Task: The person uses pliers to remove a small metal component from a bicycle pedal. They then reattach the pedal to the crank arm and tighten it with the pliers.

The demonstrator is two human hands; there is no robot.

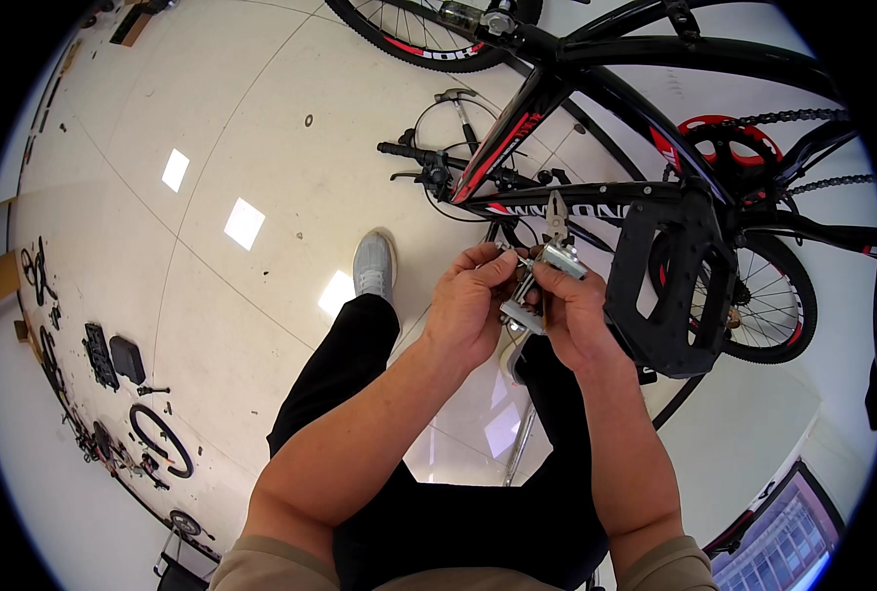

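Note:
A silver folding multi-tool [562, 259] is between my two hands, above my lap. Its plier jaws [556, 217] point away from me, toward the bike frame. My right hand [578, 313] is closed around one side, with the thumb pressed on the metal. My left hand [470, 300] pinches at the inner parts with thumb and fingertips. A second silver handle end [523, 317] shows between the palms. Fingers hide the small parts being pinched. Close to the right hand is a black pedal [670, 281] of the bike.
A black and red bicycle frame [606, 98] fills the upper right, with its chainring [729, 148] and wheel [768, 295]. Beyond the handlebar grip [406, 151] lies a hammer [460, 110]. Loose bike parts, including a black curved part [161, 440] and a black case [127, 360], lie at left.

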